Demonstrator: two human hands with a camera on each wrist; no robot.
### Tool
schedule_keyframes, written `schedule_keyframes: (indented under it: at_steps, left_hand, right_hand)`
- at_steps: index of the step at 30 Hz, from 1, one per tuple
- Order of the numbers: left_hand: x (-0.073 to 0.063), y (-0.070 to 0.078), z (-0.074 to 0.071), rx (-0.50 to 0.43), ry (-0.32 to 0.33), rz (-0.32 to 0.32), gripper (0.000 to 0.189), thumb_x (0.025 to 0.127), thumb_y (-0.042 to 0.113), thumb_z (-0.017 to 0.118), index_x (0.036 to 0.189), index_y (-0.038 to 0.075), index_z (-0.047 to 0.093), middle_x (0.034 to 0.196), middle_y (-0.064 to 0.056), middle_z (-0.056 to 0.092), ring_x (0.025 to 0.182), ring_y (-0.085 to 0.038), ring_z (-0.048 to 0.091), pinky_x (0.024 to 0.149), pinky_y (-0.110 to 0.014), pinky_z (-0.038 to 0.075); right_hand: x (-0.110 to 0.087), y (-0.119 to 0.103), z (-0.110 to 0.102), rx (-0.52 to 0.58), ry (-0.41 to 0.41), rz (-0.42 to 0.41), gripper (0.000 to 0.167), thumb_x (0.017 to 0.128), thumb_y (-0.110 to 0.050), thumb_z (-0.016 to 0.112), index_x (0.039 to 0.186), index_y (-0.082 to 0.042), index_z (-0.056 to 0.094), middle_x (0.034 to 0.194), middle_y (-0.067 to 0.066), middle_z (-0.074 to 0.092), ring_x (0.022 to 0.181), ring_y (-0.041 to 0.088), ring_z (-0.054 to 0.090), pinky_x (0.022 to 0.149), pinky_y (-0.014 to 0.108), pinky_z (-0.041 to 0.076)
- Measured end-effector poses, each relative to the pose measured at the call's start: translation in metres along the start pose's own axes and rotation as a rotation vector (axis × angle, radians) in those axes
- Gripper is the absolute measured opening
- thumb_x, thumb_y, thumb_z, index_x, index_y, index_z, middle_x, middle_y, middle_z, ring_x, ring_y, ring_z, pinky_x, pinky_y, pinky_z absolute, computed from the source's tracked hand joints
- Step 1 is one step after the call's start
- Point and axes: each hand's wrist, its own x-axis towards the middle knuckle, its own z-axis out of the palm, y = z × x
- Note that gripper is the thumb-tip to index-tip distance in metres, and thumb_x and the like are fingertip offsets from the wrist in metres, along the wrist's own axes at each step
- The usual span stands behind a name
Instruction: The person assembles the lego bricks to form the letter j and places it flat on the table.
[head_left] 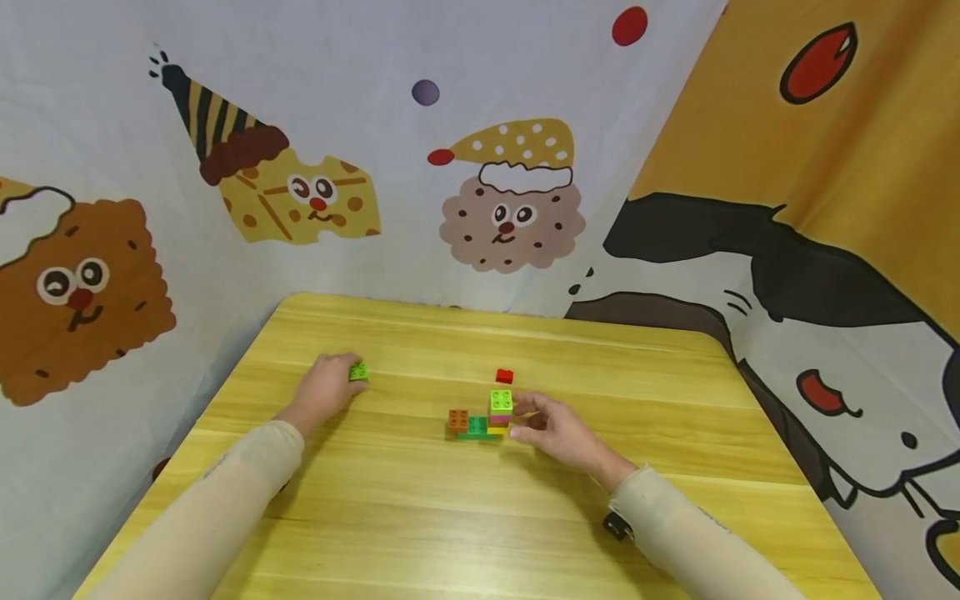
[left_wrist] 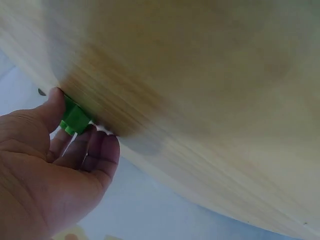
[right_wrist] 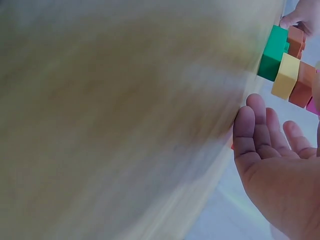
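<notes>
On the left of the table my left hand (head_left: 327, 390) holds a light green building brick (head_left: 358, 372) between thumb and fingers. The left wrist view shows that green brick (left_wrist: 76, 118) with its studs toward the palm. A block build stands at the middle: a green base (head_left: 477, 426), an orange-brown brick (head_left: 458, 420) at its left end, and a tower topped by a light green brick (head_left: 501, 402). Yellow, orange and pink layers are stacked beneath the top brick. My right hand (head_left: 557, 428) is beside the tower's right side, fingers loosely bent; whether it touches cannot be told.
A red brick (head_left: 505, 376) lies behind the tower. The wooden table (head_left: 420, 517) has its back edge near a cartoon-printed cloth (head_left: 405, 267). A small black object (head_left: 618, 526) sits under the right cuff.
</notes>
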Motion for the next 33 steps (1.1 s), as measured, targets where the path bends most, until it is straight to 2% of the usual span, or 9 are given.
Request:
schedule_keyframes:
  at_steps: [6, 9, 11, 13, 17, 20, 23, 27, 33]
  left_hand:
    - [0.002, 0.002, 0.001, -0.011, -0.026, -0.013, 0.049, 0.091, 0.024, 0.074, 0.130, -0.002, 0.058, 0.111, -0.020, 0.067, 0.096, -0.033, 0.063, 0.078, -0.045, 0.054]
    - [0.003, 0.013, 0.002, -0.049, -0.031, -0.005, 0.049, 0.091, 0.025, 0.074, 0.130, 0.000, 0.059, 0.112, -0.018, 0.068, 0.096, -0.030, 0.064, 0.078, -0.045, 0.054]
    - [0.002, 0.030, 0.001, -0.091, -0.029, 0.013, 0.050, 0.091, 0.026, 0.074, 0.132, 0.001, 0.059, 0.117, -0.016, 0.067, 0.103, -0.030, 0.064, 0.084, -0.046, 0.053]
    - [0.001, 0.052, 0.000, -0.148, -0.029, 0.050, 0.050, 0.092, 0.026, 0.074, 0.134, 0.003, 0.059, 0.123, -0.014, 0.065, 0.108, -0.030, 0.063, 0.087, -0.046, 0.053]
    - [-0.006, 0.110, -0.005, -0.225, -0.037, 0.163, 0.049, 0.092, 0.029, 0.073, 0.135, 0.011, 0.060, 0.128, -0.007, 0.063, 0.109, -0.027, 0.061, 0.086, -0.042, 0.053]
    - [-0.012, 0.151, -0.008, -0.224, -0.049, 0.285, 0.048, 0.091, 0.032, 0.073, 0.134, 0.014, 0.061, 0.127, -0.004, 0.063, 0.110, -0.025, 0.060, 0.087, -0.040, 0.053]
    - [-0.016, 0.180, -0.008, -0.174, -0.078, 0.378, 0.048, 0.092, 0.035, 0.072, 0.133, 0.014, 0.061, 0.127, -0.004, 0.063, 0.114, -0.023, 0.058, 0.093, -0.039, 0.051]
    - [-0.018, 0.199, -0.005, -0.113, -0.122, 0.397, 0.048, 0.093, 0.037, 0.070, 0.133, 0.013, 0.060, 0.124, -0.001, 0.063, 0.111, -0.018, 0.056, 0.090, -0.035, 0.051]
    - [-0.017, 0.206, 0.000, -0.101, -0.135, 0.407, 0.047, 0.093, 0.039, 0.069, 0.131, 0.014, 0.060, 0.116, 0.000, 0.064, 0.101, -0.015, 0.056, 0.081, -0.030, 0.052]
  right_hand:
    - [0.001, -0.001, 0.001, 0.083, -0.043, 0.007, 0.059, 0.093, -0.025, 0.072, 0.145, -0.013, 0.047, 0.128, 0.014, 0.062, 0.109, 0.023, 0.062, 0.085, 0.035, 0.054]
    - [0.001, -0.002, 0.002, 0.125, -0.065, 0.029, 0.059, 0.093, -0.022, 0.071, 0.146, -0.013, 0.045, 0.130, 0.016, 0.062, 0.112, 0.024, 0.062, 0.086, 0.036, 0.054]
    - [0.002, -0.002, 0.003, 0.149, -0.071, 0.038, 0.060, 0.093, -0.021, 0.071, 0.146, -0.014, 0.044, 0.131, 0.015, 0.061, 0.113, 0.025, 0.061, 0.086, 0.037, 0.054]
    - [0.003, -0.002, 0.003, 0.165, -0.071, 0.044, 0.062, 0.092, -0.022, 0.073, 0.147, -0.016, 0.044, 0.132, 0.013, 0.060, 0.115, 0.026, 0.061, 0.087, 0.037, 0.054]
    - [0.005, -0.002, 0.006, 0.210, -0.085, 0.041, 0.065, 0.090, -0.023, 0.075, 0.147, -0.018, 0.044, 0.135, 0.010, 0.056, 0.120, 0.030, 0.058, 0.089, 0.038, 0.054]
    - [0.006, -0.003, 0.008, 0.240, -0.101, 0.042, 0.063, 0.091, -0.022, 0.074, 0.146, -0.021, 0.046, 0.138, 0.005, 0.055, 0.121, 0.029, 0.058, 0.089, 0.038, 0.054]
    - [0.008, -0.004, 0.010, 0.260, -0.118, 0.025, 0.058, 0.092, -0.020, 0.073, 0.145, -0.023, 0.047, 0.138, 0.002, 0.054, 0.120, 0.028, 0.058, 0.089, 0.039, 0.054]
    - [0.007, -0.005, 0.012, 0.289, -0.135, 0.007, 0.054, 0.093, -0.021, 0.071, 0.142, -0.022, 0.049, 0.137, 0.002, 0.055, 0.119, 0.029, 0.059, 0.088, 0.039, 0.054]
    - [0.003, -0.008, 0.010, 0.317, -0.128, -0.006, 0.051, 0.096, -0.025, 0.067, 0.143, -0.023, 0.048, 0.142, 0.001, 0.051, 0.124, 0.030, 0.056, 0.090, 0.040, 0.053]
